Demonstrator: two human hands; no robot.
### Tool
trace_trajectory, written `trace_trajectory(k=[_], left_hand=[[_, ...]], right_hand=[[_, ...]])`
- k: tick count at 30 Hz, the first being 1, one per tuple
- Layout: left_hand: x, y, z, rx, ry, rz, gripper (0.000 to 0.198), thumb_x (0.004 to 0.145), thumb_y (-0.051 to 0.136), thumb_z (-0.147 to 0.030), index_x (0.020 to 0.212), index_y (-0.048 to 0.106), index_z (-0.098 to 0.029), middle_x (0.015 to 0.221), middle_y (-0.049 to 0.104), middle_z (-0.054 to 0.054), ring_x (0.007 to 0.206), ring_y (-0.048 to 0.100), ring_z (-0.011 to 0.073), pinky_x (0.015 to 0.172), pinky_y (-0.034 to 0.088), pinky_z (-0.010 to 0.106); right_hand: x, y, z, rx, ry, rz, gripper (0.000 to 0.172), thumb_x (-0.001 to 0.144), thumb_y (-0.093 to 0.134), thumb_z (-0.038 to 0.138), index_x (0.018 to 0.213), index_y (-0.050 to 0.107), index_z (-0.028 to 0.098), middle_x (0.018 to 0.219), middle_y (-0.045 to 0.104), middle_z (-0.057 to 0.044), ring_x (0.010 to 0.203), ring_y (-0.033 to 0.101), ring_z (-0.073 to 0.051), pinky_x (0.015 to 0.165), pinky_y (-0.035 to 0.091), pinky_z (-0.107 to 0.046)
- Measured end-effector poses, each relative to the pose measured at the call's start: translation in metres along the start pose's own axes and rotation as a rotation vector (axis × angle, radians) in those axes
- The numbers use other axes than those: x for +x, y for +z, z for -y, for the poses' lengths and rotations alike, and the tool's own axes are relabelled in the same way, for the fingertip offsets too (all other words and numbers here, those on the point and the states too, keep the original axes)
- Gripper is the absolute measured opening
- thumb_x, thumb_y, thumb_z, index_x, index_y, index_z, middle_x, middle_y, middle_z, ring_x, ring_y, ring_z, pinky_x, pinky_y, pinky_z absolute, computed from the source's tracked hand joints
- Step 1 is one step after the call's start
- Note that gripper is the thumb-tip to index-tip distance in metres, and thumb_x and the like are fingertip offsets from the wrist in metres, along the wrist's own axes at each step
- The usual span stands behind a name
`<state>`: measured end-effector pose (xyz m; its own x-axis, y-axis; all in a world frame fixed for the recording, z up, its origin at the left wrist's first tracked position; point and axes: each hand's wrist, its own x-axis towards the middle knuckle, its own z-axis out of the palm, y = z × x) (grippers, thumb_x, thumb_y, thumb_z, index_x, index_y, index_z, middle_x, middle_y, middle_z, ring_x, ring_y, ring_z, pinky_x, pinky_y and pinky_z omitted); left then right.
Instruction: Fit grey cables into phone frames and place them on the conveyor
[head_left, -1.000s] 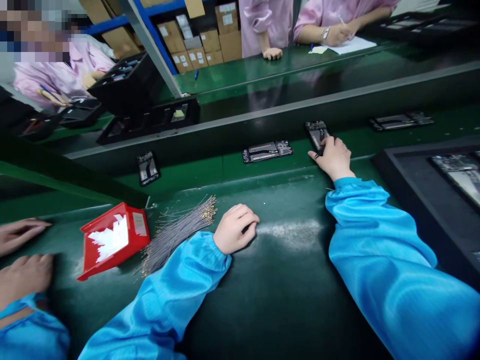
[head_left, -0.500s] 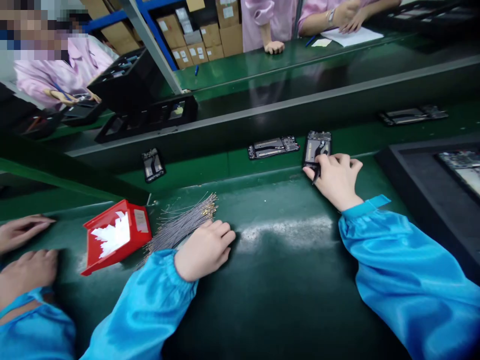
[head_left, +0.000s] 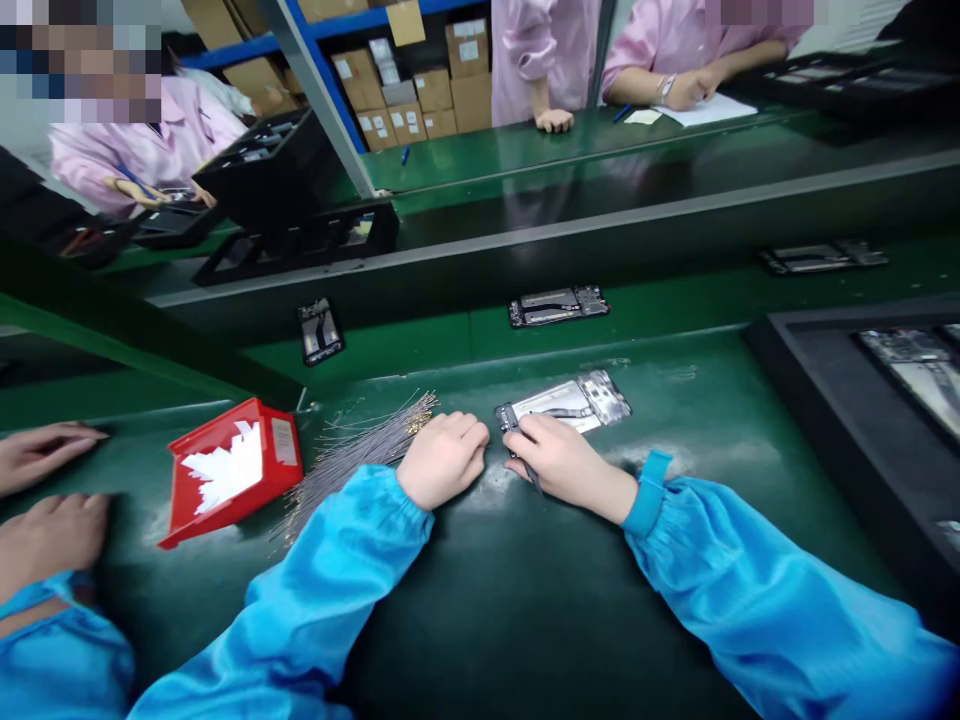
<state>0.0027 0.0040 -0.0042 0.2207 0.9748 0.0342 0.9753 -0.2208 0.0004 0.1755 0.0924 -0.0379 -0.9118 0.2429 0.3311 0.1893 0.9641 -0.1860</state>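
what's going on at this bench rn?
The camera wearer's right hand holds a slim dark tool at the left end of an opened phone on the green bench. The left hand is loosely curled beside a bundle of grey cables. Three more opened phones lie farther back.

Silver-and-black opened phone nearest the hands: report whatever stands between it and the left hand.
Nothing visible: only bare green tabletop separates the left hand from the left end of the silver-and-black opened phone. The right hand covers the phone's near left corner.
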Motion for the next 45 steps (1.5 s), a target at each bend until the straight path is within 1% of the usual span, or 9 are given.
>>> trace_trajectory(k=[2,5,8,12,17,23,31,38,45], left_hand=[[0.01,0.005,-0.004,-0.107,-0.071,-0.033,0.008,0.081,0.042,-0.017,0.078,0.05,-0.017,0.073,0.053,0.001,0.071,0.048,0.0154,0.065,0.037,0.027],[0.019,0.013,-0.011,-0.2,-0.13,-0.061,0.008,0.082,0.043,-0.018,0.077,0.049,-0.018,0.072,0.052,0.001,0.069,0.048,0.0147,0.065,0.038,0.026],[0.021,0.02,-0.016,-0.241,-0.132,-0.093,0.009,0.082,0.043,-0.018,0.077,0.05,-0.018,0.074,0.051,0.001,0.072,0.048,0.015,0.068,0.039,0.026],[0.019,0.025,-0.017,-0.301,-0.133,-0.14,0.01,0.081,0.042,-0.016,0.076,0.051,-0.018,0.074,0.051,0.001,0.073,0.047,0.0148,0.07,0.04,0.026],[0.017,0.026,-0.016,-0.356,-0.129,-0.208,0.01,0.08,0.043,-0.015,0.073,0.05,-0.017,0.07,0.049,0.001,0.07,0.047,0.0141,0.067,0.04,0.025],[0.015,0.028,-0.017,-0.349,-0.124,-0.26,0.009,0.079,0.045,-0.015,0.071,0.05,-0.017,0.068,0.048,0.001,0.068,0.046,0.0137,0.065,0.04,0.025],[0.015,0.029,-0.018,-0.287,-0.111,-0.26,0.012,0.08,0.043,-0.015,0.071,0.051,-0.017,0.069,0.049,0.001,0.068,0.045,0.0143,0.064,0.039,0.025],[0.014,0.029,-0.018,-0.277,-0.09,-0.266,0.014,0.081,0.042,-0.015,0.07,0.052,-0.017,0.068,0.049,0.002,0.068,0.045,0.0142,0.064,0.039,0.025],[0.014,0.027,-0.019,-0.289,-0.115,-0.256,0.014,0.081,0.042,-0.016,0.071,0.051,-0.017,0.069,0.049,0.002,0.068,0.045,0.0141,0.064,0.039,0.025]], right_hand=[[0.002,0.0,0.0,0.118,0.058,-0.023,0.02,0.082,0.05,0.029,0.095,0.055,0.015,0.083,0.054,-0.008,0.075,0.05,-0.019,0.063,0.041,-0.03],[0.003,-0.005,-0.005,0.392,0.161,-0.143,0.023,0.085,0.047,0.026,0.105,0.052,0.016,0.09,0.057,-0.007,0.08,0.054,-0.017,0.07,0.044,-0.029],[0.005,-0.013,-0.01,0.599,0.273,-0.234,0.018,0.087,0.044,0.024,0.1,0.055,0.019,0.086,0.057,-0.004,0.079,0.055,-0.014,0.071,0.044,-0.028],[0.006,-0.019,-0.013,0.721,0.342,-0.263,0.015,0.086,0.045,0.024,0.088,0.059,0.019,0.084,0.052,-0.004,0.081,0.054,-0.014,0.074,0.044,-0.028],[0.006,-0.016,-0.012,0.716,0.348,-0.212,0.006,0.081,0.051,0.018,0.083,0.057,0.018,0.08,0.056,-0.002,0.078,0.054,-0.014,0.071,0.043,-0.028],[0.006,-0.014,-0.013,0.696,0.4,-0.278,0.006,0.079,0.054,0.018,0.073,0.056,0.018,0.075,0.058,-0.002,0.075,0.055,-0.015,0.069,0.043,-0.028],[0.006,-0.011,-0.014,0.738,0.421,-0.243,0.006,0.078,0.057,0.023,0.075,0.059,0.018,0.078,0.063,-0.002,0.077,0.059,-0.015,0.073,0.045,-0.028],[0.007,-0.012,-0.014,0.749,0.432,-0.233,0.008,0.079,0.055,0.024,0.076,0.06,0.018,0.079,0.064,-0.002,0.078,0.06,-0.015,0.074,0.045,-0.028],[0.006,-0.012,-0.014,0.758,0.434,-0.237,0.008,0.079,0.055,0.024,0.077,0.06,0.018,0.08,0.064,-0.002,0.078,0.06,-0.015,0.074,0.045,-0.029]])
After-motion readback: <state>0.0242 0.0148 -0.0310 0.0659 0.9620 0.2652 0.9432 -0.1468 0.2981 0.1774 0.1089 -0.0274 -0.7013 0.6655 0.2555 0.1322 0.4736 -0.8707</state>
